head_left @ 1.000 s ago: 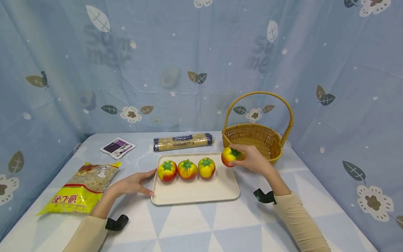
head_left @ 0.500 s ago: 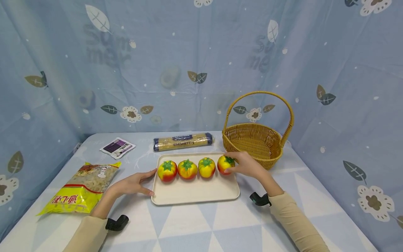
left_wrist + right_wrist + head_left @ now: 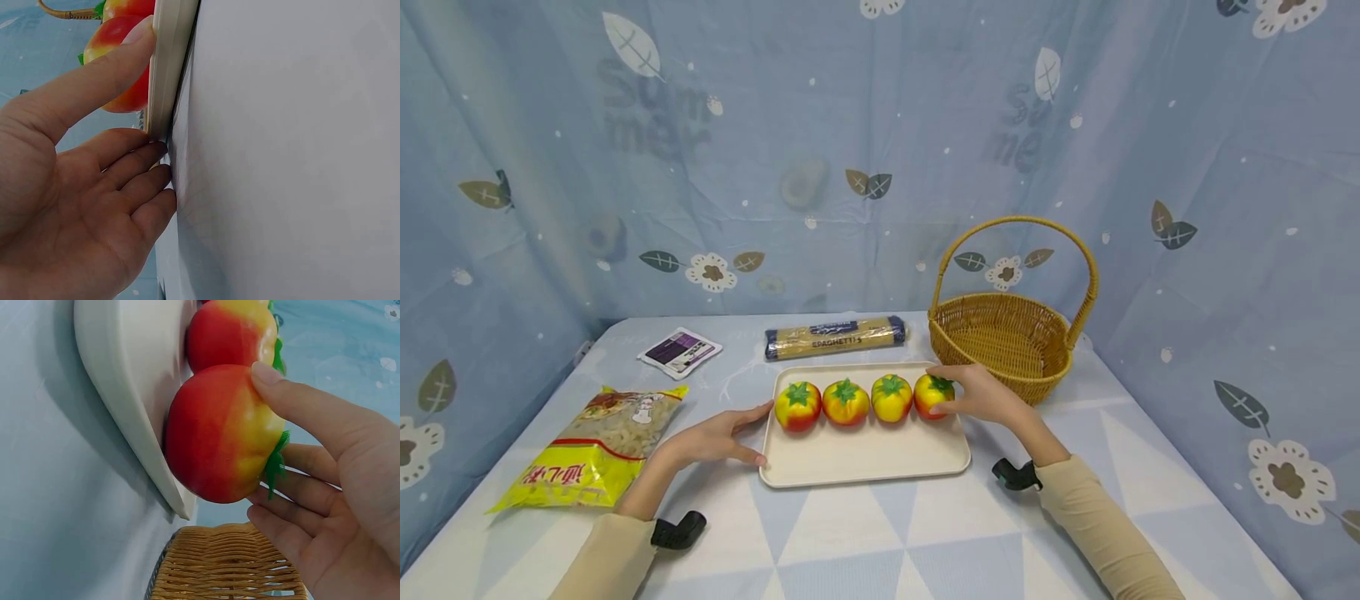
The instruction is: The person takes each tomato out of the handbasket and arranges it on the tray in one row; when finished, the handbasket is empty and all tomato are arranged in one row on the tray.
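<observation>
Several red-and-yellow toy tomatoes with green leafy tops stand in a row on a cream tray (image 3: 865,462) in the head view. At the row's right end, my right hand (image 3: 985,396) holds the rightmost tomato (image 3: 219,434) between thumb and fingers. That tomato rests on the tray, right beside its neighbour (image 3: 892,398). My left hand (image 3: 715,437) lies at the tray's left edge, its fingers spread and relaxed. In the left wrist view, its thumb (image 3: 119,65) touches the tray rim (image 3: 167,69) and the fingertips meet the tray's side.
Behind the tray lies a spaghetti pack (image 3: 835,337). A wicker basket (image 3: 1000,333) with a tall handle stands at the back right. To the left are a yellow pasta bag (image 3: 595,450) and a flat white-and-purple packet (image 3: 681,352).
My right hand has brought the tomato from near the basket leftward and down onto the tray, then slid it against the neighbouring one. The left hand has stayed in place.
</observation>
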A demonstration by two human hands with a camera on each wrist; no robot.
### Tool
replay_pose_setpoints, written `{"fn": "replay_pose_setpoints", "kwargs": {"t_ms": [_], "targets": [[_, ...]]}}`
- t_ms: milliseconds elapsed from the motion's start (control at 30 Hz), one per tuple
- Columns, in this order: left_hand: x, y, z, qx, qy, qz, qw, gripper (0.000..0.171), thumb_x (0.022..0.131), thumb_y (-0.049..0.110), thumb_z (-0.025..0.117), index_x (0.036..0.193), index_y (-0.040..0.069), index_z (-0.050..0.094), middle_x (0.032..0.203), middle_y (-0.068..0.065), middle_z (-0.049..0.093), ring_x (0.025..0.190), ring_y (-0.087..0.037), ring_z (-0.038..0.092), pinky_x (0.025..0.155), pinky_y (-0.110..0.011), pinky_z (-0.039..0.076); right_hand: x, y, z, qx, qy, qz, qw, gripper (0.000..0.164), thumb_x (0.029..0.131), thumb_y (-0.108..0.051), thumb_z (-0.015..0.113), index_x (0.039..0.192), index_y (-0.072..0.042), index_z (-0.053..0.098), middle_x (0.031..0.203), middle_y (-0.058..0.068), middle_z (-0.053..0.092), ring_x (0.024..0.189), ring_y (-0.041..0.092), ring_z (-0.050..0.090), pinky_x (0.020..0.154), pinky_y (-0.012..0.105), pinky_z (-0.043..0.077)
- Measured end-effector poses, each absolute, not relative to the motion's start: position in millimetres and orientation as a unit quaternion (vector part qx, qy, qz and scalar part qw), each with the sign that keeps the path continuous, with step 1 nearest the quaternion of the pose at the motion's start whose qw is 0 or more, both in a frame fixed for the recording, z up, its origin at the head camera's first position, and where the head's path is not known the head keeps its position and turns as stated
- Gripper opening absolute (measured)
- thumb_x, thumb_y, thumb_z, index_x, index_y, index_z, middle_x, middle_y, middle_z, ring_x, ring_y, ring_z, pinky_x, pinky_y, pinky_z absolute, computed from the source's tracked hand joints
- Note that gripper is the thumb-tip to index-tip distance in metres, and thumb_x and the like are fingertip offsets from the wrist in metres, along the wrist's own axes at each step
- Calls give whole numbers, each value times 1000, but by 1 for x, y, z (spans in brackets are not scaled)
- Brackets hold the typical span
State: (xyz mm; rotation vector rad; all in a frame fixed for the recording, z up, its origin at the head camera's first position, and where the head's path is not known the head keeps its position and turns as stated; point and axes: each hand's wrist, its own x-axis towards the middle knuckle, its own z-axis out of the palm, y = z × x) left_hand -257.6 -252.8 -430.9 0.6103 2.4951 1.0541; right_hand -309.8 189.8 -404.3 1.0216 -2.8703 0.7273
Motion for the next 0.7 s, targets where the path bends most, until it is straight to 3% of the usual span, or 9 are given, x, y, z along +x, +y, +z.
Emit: {"fn": "replay_pose_setpoints", "kwargs": {"t_ms": [367, 700], "targets": [[-258, -250, -429, 212, 886, 371, 180, 99, 79, 30, 81, 149, -7, 21, 152, -29, 22, 139, -47, 19, 110, -59, 22, -309, 191, -404, 325, -917, 232, 1, 63, 81, -31, 79, 134, -3, 57, 132, 9, 59, 122, 23, 54, 101, 40, 45], [-254, -251, -431, 219, 886, 368, 177, 98, 79, 29, 81, 149, -6, 22, 151, -32, 24, 138, -50, 21, 108, -61, 23, -306, 193, -399, 341, -906, 249, 13, 65, 82, -28, 78, 136, 0, 54, 133, 15, 57, 114, 27, 59, 93, 43, 50]]}}
